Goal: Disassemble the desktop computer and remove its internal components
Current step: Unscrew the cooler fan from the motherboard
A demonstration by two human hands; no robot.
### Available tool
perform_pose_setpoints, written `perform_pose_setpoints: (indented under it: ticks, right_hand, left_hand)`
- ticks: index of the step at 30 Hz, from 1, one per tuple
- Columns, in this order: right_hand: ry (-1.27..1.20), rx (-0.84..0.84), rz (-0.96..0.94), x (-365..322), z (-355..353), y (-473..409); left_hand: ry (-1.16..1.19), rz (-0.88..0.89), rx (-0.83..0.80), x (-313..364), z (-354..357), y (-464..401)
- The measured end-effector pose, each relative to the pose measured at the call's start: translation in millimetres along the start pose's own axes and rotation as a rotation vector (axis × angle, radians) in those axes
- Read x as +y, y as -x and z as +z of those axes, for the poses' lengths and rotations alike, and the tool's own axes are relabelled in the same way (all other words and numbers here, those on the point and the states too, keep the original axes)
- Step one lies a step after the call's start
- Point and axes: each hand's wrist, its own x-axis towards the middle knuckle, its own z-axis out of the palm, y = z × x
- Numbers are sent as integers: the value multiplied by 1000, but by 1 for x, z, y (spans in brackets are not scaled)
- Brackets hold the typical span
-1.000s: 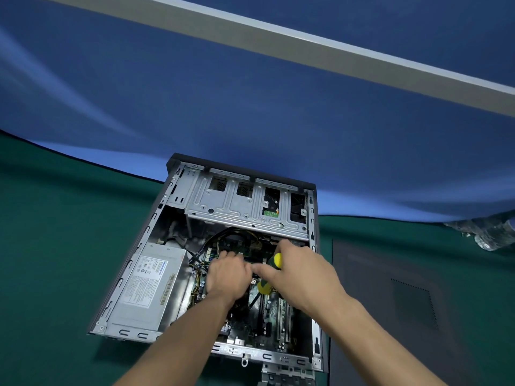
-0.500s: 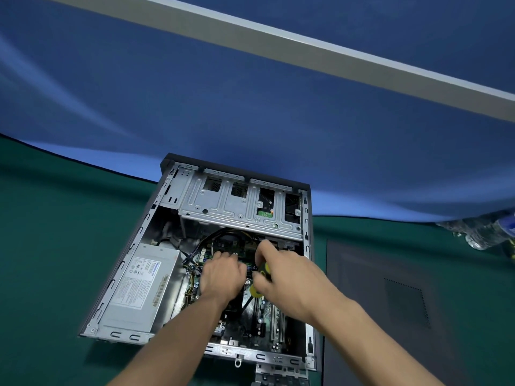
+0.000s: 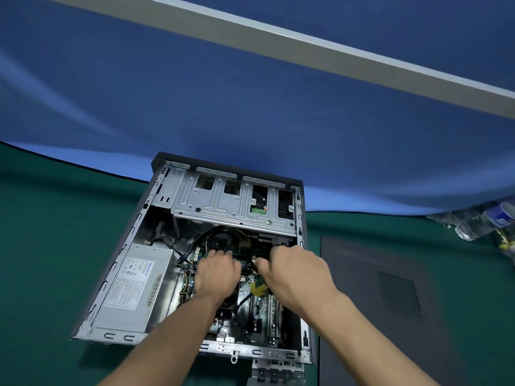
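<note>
The open desktop case (image 3: 145, 215) lies flat on the green table. Inside are a silver power supply (image 3: 136, 282) on the left, a metal drive cage (image 3: 223, 207) at the far end and the motherboard (image 3: 259, 316). My left hand (image 3: 217, 274) is knuckles up, its fingers bent down onto the board near black cables; its fingertips are hidden. My right hand (image 3: 295, 274) reaches onto the board beside it. It holds a yellow-handled screwdriver (image 3: 259, 286), whose handle pokes out under the palm.
The removed dark side panel (image 3: 390, 288) lies flat to the right of the case. Plastic bottles (image 3: 479, 221) lie at the far right edge. A metal bracket (image 3: 276, 371) sits at the case's near end. A blue cloth hangs behind the table.
My right hand has slid forward and down over the board, so the screwdriver handle now shows under the palm instead of above the thumb. My left hand has stayed in place.
</note>
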Motion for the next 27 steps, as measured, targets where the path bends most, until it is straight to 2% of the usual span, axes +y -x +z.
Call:
perform_pose_setpoints:
  ticks: [3,7,12,16,20,25,27]
  right_hand:
    - [-83,5,-82,2,2,2]
    - [-128,115,48,6,9,0]
    - [-148,0,-48,10,3,-3]
    - [-9,53,7,6,1,-5]
    - [-93,-82,-113,3,-4,-6]
    - [37,82,87,-2,1,-5]
    - [-19,72,87,-1,2,-7]
  left_hand:
    - [3,0,-10,0,1,0]
    - [-1,3,-17,-1,1,-1]
    - [5,-3,-20,-1,-1,0]
    - [4,-1,-25,-1,0,0]
    - [4,-8,-27,-1,-1,-2]
    - [7,-4,-42,-1,-1,-1]
    - [14,-5,-40,0,-2,0]
